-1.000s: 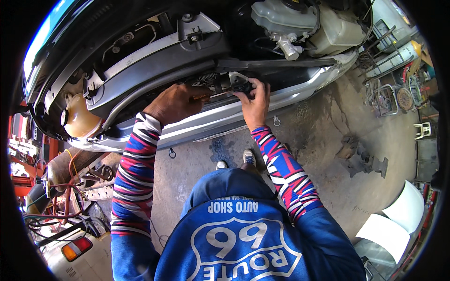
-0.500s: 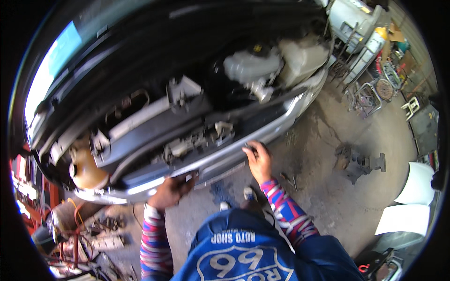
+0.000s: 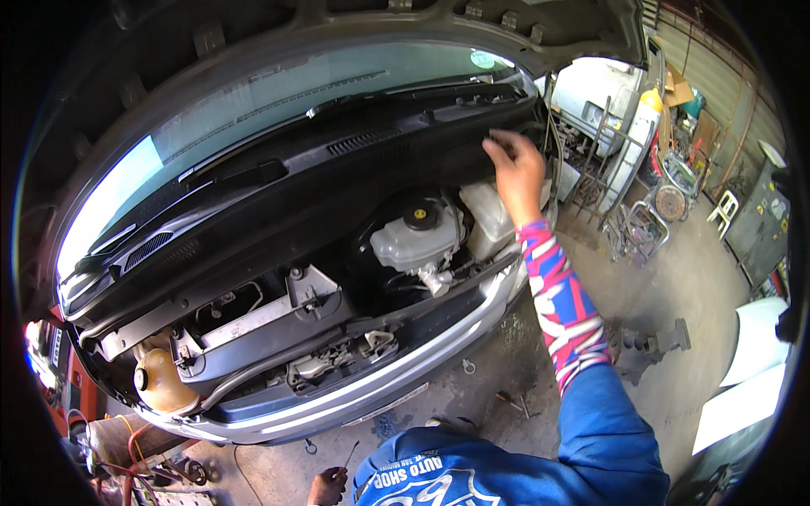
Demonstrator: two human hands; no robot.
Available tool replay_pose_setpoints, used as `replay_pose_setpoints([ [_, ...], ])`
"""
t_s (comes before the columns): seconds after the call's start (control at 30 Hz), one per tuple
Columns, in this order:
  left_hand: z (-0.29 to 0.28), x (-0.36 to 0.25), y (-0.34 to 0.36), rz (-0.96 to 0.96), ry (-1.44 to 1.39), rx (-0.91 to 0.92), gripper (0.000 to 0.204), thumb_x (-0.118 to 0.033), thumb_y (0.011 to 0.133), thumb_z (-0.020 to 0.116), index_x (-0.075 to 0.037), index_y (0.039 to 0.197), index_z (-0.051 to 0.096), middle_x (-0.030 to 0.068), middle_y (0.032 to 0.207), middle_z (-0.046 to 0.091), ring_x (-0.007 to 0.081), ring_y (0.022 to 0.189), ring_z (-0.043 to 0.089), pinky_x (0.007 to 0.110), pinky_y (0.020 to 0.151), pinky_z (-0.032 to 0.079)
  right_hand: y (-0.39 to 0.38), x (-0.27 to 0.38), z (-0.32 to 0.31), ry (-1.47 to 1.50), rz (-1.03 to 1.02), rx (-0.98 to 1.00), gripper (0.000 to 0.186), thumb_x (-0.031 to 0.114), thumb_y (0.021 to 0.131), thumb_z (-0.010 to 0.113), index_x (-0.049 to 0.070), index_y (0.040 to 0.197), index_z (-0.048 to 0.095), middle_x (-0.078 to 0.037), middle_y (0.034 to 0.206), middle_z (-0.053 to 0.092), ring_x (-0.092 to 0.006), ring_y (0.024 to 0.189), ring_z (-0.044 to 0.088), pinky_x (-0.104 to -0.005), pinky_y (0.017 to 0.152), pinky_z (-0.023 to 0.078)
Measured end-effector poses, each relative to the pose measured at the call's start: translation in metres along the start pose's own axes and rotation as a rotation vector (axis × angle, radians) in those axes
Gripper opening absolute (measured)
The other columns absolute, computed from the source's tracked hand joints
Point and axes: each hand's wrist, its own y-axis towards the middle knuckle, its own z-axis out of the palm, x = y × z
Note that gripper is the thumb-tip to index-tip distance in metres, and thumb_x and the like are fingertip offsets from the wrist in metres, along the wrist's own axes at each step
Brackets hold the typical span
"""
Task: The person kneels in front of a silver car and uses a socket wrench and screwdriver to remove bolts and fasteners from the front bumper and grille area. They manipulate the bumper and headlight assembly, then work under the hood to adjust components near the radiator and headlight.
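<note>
At the lower edge my left hand (image 3: 327, 487) is closed around a thin dark rod (image 3: 352, 455), whose slim end points up and away from me; its kind is unclear. My right arm stretches forward over the right side of the engine bay. Above the pale plastic tank (image 3: 489, 221), my right hand (image 3: 517, 164) is raised, its thumb and loosely bent fingers apart, and no object shows in it. Left of that tank sits a grey reservoir (image 3: 413, 243) with a black cap (image 3: 421, 214). The front bumper (image 3: 363, 396) curves between me and the engine bay.
The raised hood (image 3: 253, 38) hangs overhead, with the windshield (image 3: 278, 114) behind the bay. A yellowish coolant tank (image 3: 166, 384) stands at the left. Tools (image 3: 517, 404) and a dark metal part (image 3: 650, 346) lie on the floor. Metal frames (image 3: 650, 223) and white panels (image 3: 738, 413) are at the right.
My right hand has gone from the bumper up and forward over the bay. My left hand has drawn back from the bumper toward my body. The view has tilted up, showing the windshield.
</note>
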Motion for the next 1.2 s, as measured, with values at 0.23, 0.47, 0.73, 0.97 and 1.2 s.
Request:
replay_pose_setpoints([
  [0.23,0.048,-0.067,0.022,-0.622,-0.344,-0.12,0.038,-0.031,0.103,0.057,-0.004,0.128,0.065,0.001,0.082,0.065,0.0111,0.061,0.056,0.03,0.05,0.047,0.107,-0.035,0.058,-0.263,-0.012,0.371,0.029,0.025,0.08,0.08,0.007,0.102,0.077,-0.014,0.094,0.076,-0.0318,0.09,0.073,-0.0395,0.081,0.056],
  [0.47,0.08,-0.088,0.009,-0.538,-0.356,-0.334,0.035,-0.028,0.102,0.06,-0.007,0.129,0.066,-0.0014,0.075,0.063,0.0088,0.054,0.052,0.029,0.045,0.043,0.113,-0.05,0.067,-0.2,-0.174,0.371,0.022,0.019,0.081,0.077,0.007,0.099,0.077,-0.014,0.091,0.076,-0.0312,0.087,0.073,-0.0407,0.079,0.056],
  [0.73,0.087,-0.135,0.015,-0.884,-0.36,-0.253,0.041,-0.036,0.098,0.065,-0.007,0.128,0.067,0.0029,0.071,0.065,0.0123,0.053,0.057,0.031,0.047,0.046,0.12,-0.068,0.069,-0.348,-0.304,0.375,0.019,0.023,0.082,0.076,0.013,0.098,0.078,-0.014,0.097,0.075,-0.035,0.094,0.072,-0.0439,0.086,0.056],
  [0.97,0.07,-0.182,0.007,-0.84,-0.254,-0.168,0.042,-0.032,0.09,0.06,0.001,0.115,0.067,0.0276,0.093,0.071,0.0409,0.09,0.07,0.049,0.079,0.052,0.129,-0.082,0.06,-0.53,-0.399,0.417,0.038,0.04,0.098,0.063,0.007,0.114,0.073,-0.019,0.116,0.072,-0.0381,0.107,0.068,-0.043,0.091,0.052],
  [1.2,0.043,-0.185,-0.025,-0.768,-0.275,-0.302,0.043,-0.029,0.089,0.063,-0.001,0.121,0.069,0.0241,0.11,0.073,0.0384,0.105,0.07,0.044,0.093,0.054,0.007,0.037,0.042,0.079,-0.441,-0.065,0.026,0.019,0.097,0.072,-0.003,0.112,0.073,-0.016,0.109,0.075,-0.0236,0.096,0.073,-0.0337,0.086,0.058],
])
